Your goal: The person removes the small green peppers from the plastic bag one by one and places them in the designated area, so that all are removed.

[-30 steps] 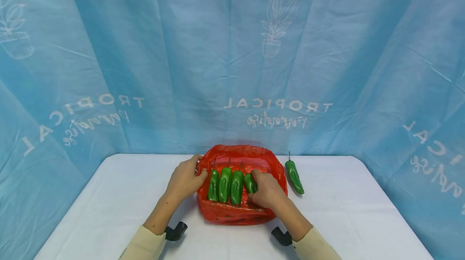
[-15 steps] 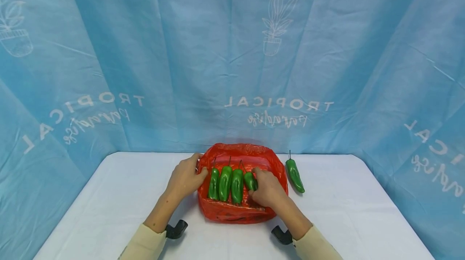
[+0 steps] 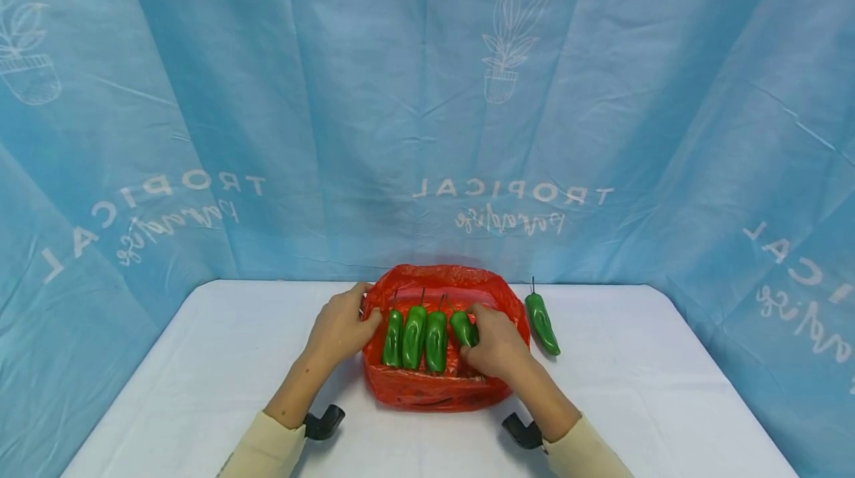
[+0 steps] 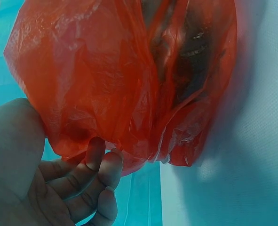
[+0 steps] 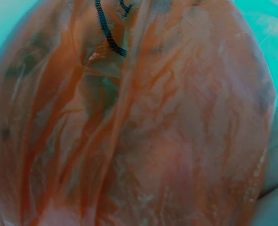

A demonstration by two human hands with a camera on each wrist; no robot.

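A red plastic bag (image 3: 437,395) stands with its mouth held wide on the table. Three green chili peppers (image 3: 414,337) lie side by side inside it, stems pointing away. My left hand (image 3: 339,326) pinches the bag's left rim, thumb over the inside and fingers outside; in the left wrist view curled fingers (image 4: 96,155) touch the red film (image 4: 91,80). Reaching into the right side, my right hand (image 3: 497,344) grips another green chili pepper (image 3: 462,326), partly covered by the fingers. Red film (image 5: 190,122) fills the right wrist view and hides most of that hand.
One more green chili pepper (image 3: 542,324) lies on the white table (image 3: 621,389), just right of the bag. Blue printed curtains (image 3: 374,129) hang behind and at both sides. A black curved piece (image 3: 323,422) sits at each wrist.
My right hand has shifted slightly to the right with its pepper, widening the gap to the row of three. The left hand stays at the rim.
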